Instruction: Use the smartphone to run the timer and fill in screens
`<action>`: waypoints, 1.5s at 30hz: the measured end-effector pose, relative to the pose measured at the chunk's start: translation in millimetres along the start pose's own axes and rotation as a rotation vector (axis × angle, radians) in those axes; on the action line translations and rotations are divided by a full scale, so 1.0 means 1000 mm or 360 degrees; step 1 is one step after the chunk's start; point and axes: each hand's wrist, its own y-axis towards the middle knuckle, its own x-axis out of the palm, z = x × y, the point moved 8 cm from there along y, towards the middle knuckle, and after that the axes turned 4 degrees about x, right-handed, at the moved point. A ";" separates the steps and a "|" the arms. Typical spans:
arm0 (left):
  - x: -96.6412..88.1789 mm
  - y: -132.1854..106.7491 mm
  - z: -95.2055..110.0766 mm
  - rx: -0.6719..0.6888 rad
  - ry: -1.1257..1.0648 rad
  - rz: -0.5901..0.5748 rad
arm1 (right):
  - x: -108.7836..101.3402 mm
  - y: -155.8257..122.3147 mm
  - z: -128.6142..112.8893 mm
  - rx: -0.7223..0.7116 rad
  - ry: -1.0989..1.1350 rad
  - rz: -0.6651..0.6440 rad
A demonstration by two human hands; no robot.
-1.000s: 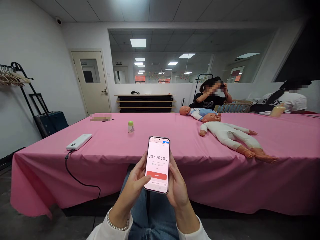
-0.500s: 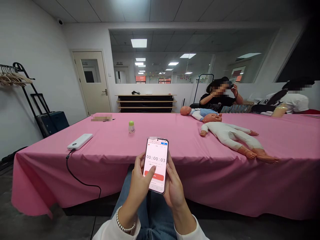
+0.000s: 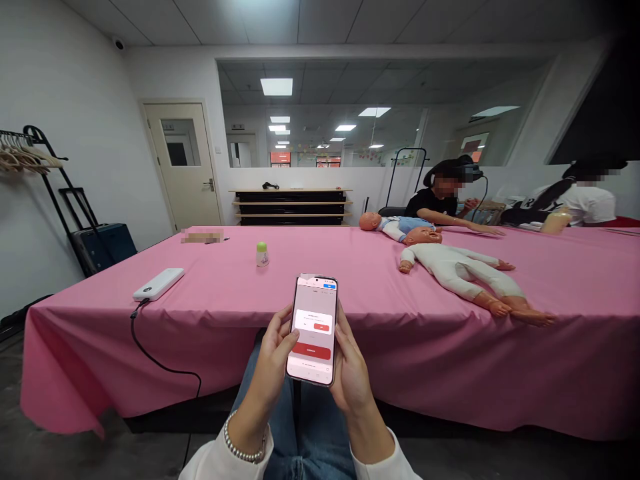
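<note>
Both my hands hold a smartphone [image 3: 313, 330] upright in front of me, above my lap. My left hand [image 3: 273, 373] cups its lower left side, with the thumb over the screen. My right hand [image 3: 353, 373] grips the right edge. The screen shows a small white dialog box above a wide red button. Beyond the phone, a pink tablecloth [image 3: 320, 293] covers a long table. On it lie a baby doll in a white suit [image 3: 460, 273], a doll in blue [image 3: 395, 227], a white power bank [image 3: 159, 284] with a black cable, and a small green-capped bottle [image 3: 261, 255].
Across the table, a co-worker in black [image 3: 440, 200] wears a headset and stretches one arm over the cloth. Another person in white [image 3: 583, 205] sits to the right. A black shelf unit [image 3: 290, 208] stands at the back, and a suitcase [image 3: 103, 248] stands by a hanger rack at left.
The phone screen has changed from timer digits to a dialog box. My left thumb has lifted slightly. The co-worker in black has lowered both hands from the headset and reached an arm along the table.
</note>
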 end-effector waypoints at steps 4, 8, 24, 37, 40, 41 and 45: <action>-0.001 0.000 0.001 0.0001 0.0037 0.0030 | 0.001 0.000 0.001 0.0008 0.0003 -0.0025; -0.005 0.003 0.003 -0.0004 0.0157 0.0119 | 0.002 0.000 0.004 0.0048 0.0010 -0.0041; -0.011 0.001 0.002 0.0067 0.0163 0.0142 | 0.001 -0.001 0.003 0.0029 0.0015 -0.0079; 0.010 -0.010 -0.006 0.0088 -0.0245 -0.0501 | -0.003 0.001 -0.005 0.0006 0.0034 -0.0068; 0.012 -0.012 -0.005 0.0087 -0.0225 -0.0544 | -0.003 0.001 -0.005 -0.0005 0.0021 -0.0067; 0.011 -0.012 -0.005 0.0082 -0.0205 -0.0538 | -0.003 0.000 -0.005 -0.0009 0.0016 -0.0076; 0.011 -0.012 -0.004 0.0080 -0.0157 -0.0539 | -0.002 -0.001 -0.006 -0.0025 -0.0004 -0.0104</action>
